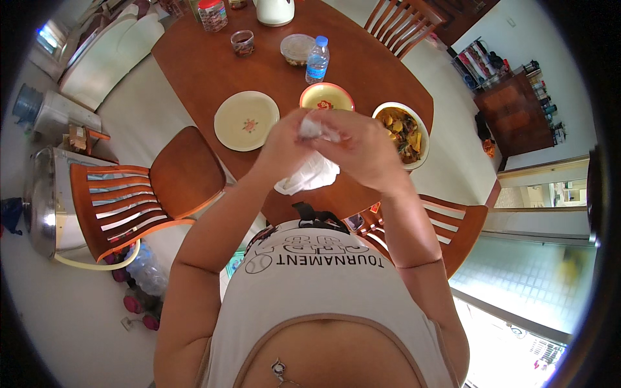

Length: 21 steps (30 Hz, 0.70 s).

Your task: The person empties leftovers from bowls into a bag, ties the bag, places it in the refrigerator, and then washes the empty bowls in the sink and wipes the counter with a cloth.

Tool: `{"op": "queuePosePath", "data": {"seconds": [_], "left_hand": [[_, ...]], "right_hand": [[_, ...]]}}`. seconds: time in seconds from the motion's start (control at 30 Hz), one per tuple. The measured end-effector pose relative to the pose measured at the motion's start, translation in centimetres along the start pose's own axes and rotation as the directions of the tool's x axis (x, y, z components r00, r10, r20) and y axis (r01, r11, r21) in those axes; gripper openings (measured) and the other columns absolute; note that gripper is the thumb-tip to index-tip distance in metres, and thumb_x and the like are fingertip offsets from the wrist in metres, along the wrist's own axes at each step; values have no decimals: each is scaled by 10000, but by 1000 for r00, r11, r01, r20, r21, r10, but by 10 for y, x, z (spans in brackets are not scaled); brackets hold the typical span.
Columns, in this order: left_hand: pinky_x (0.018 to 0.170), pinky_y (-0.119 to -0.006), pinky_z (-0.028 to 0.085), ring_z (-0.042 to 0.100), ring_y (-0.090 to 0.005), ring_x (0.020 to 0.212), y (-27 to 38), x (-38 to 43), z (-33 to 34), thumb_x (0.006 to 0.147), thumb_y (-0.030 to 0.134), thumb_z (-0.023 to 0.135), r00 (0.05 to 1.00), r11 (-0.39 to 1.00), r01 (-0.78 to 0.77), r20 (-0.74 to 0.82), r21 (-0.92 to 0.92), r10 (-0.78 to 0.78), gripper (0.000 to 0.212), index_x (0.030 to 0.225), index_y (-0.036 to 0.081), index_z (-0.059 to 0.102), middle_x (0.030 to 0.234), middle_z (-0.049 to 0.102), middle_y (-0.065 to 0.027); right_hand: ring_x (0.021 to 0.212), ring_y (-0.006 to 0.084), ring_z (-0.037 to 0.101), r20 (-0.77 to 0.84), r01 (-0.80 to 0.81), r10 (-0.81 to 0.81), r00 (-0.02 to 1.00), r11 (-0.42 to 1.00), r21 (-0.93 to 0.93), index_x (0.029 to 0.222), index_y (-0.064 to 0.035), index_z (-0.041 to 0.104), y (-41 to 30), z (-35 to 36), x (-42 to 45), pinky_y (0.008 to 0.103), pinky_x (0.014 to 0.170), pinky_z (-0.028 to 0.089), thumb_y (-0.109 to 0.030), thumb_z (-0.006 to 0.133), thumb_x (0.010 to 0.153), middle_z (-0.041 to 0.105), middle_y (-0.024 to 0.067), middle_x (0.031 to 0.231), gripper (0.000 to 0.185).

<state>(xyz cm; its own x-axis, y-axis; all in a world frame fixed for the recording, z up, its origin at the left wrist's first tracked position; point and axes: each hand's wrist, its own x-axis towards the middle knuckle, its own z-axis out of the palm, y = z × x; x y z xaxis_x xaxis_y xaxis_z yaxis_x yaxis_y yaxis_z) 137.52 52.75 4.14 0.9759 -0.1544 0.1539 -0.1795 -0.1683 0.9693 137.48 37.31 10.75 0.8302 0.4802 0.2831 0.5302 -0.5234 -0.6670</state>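
Note:
Both of my hands meet over the near part of the wooden dining table (356,186), somewhat blurred. My left hand (286,143) and my right hand (364,145) close around a crumpled white, semi-transparent material (315,130), perhaps thin plastic or tissue. Below them a white crumpled bag or cloth (310,174) shows; whether it is one piece with the held material I cannot tell. Just beyond my hands is a red-rimmed yellow bowl (327,97), partly hidden. A cream plate with a flower print (246,121) lies to the left, and a bowl of cooked food (405,136) stands to the right.
Further back stand a water bottle with a blue cap (317,60), a lidded plastic container (297,48), a small glass cup (242,43), a red-lidded jar (213,17) and a white jug (275,10). Wooden chairs (187,172) surround the table.

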Motion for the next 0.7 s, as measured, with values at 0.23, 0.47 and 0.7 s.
{"op": "queuePosePath", "data": {"seconds": [0.23, 0.47, 0.7], "left_hand": [[505, -200, 410, 503, -44, 595, 44, 11, -8, 769, 5, 592, 985, 971, -136, 75, -197, 153, 306, 1069, 11, 539, 796, 577, -10], [711, -270, 462, 578, -141, 809, 85, 27, 3, 711, 101, 693, 908, 829, -416, 131, 372, 397, 313, 1004, 50, 592, 951, 613, -74], [1070, -416, 220, 273, -308, 1296, -38, -11, -42, 504, 381, 859, 982, 960, -35, 190, 279, -20, 1228, 1378, -51, 114, 1410, 238, -219]], "right_hand": [[1157, 219, 434, -17, 1, 4, 1000, 959, 284, 1300, -30, 379, 67, 2, -18, 356, 990, 329, -352, 884, 446, 439, 80, 1295, 1043], [938, 166, 562, -194, 127, 8, 981, 730, 672, 1070, -38, 518, 67, 38, 10, 305, 785, 482, -83, 571, 828, 571, 93, 1022, 252], [802, 217, 622, -28, -103, 257, 966, 481, 871, 986, 37, 565, 10, 2, 40, 338, 732, 511, -215, 452, 942, 630, 135, 877, 280]]}}
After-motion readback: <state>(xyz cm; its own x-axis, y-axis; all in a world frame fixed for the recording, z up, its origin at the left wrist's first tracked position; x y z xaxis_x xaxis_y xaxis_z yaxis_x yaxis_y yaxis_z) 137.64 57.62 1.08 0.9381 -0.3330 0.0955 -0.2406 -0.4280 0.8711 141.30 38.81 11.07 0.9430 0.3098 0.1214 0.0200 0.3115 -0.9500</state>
